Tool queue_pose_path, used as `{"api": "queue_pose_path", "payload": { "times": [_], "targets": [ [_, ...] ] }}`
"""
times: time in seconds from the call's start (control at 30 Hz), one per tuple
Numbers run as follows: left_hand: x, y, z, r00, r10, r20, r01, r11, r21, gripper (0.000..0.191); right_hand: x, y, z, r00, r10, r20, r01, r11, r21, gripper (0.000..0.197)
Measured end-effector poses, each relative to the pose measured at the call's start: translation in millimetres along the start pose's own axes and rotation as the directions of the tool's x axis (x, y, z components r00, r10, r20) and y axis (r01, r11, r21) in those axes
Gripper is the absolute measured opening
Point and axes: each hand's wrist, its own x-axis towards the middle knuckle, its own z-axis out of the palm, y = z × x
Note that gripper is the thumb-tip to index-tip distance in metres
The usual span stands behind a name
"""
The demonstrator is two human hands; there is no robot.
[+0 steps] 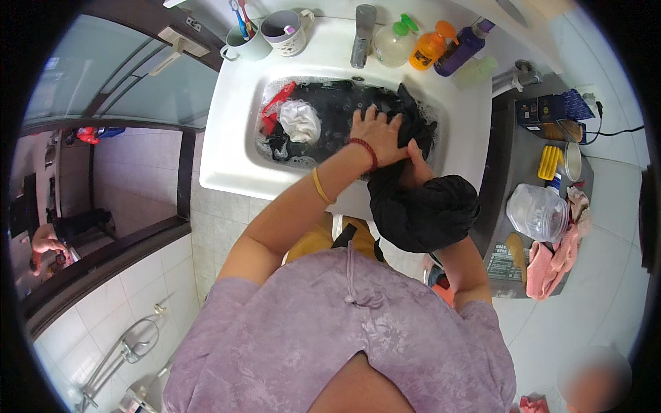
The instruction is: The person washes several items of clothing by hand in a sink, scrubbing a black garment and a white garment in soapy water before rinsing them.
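Note:
A bunched black garment (426, 211) hangs over my right wrist and forearm, just in front of the white basin. My right hand (421, 168) grips its folds near the basin's front rim; the thumb shows, but most fingers are hidden. My left hand (377, 137) lies palm down with fingers spread above the soaking dark cloth (335, 121), its thumb beside the right thumb. Sudsy water surrounds the cloth in the washbasin (227, 170). At the basin's left float a white balled cloth (300, 122) and a red cloth piece (276, 106).
A faucet (363, 36) stands at the back, between two mugs (284, 33) and several pump bottles (431, 46). On the right, a grey cabinet top (503, 206) bears a clear plastic jar (537, 211) and a pink cloth (550, 263). A dark-framed glass door (124, 77) is at left.

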Motion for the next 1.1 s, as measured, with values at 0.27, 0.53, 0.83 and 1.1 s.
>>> {"api": "queue_pose_path", "payload": {
  "times": [0.27,0.53,0.83,1.1],
  "targets": [
    [44.5,-48.1,43.0,0.978,-0.198,-0.064,0.054,0.541,-0.839,0.075,-18.2,-3.4,24.5,0.989,0.042,-0.144,-0.06,0.991,-0.119,0.041],
    [-34.3,-31.3,60.1,0.992,0.036,0.122,0.115,-0.673,-0.731,0.081,-6.0,8.1,40.4,0.911,-0.039,0.412,-0.109,0.938,0.33,0.04],
    [12.0,-31.9,4.0,0.947,-0.152,-0.283,-0.195,0.43,-0.881,0.043,-2.6,33.3,-11.9,0.95,0.072,-0.303,-0.095,0.994,-0.063,0.028],
    [22.2,-22.4,0.0,0.969,-0.226,-0.105,0.216,0.972,-0.098,0.05,1.5,0.4,41.7,0.998,0.061,-0.025,-0.061,0.713,-0.699,0.027]
  ]
}}
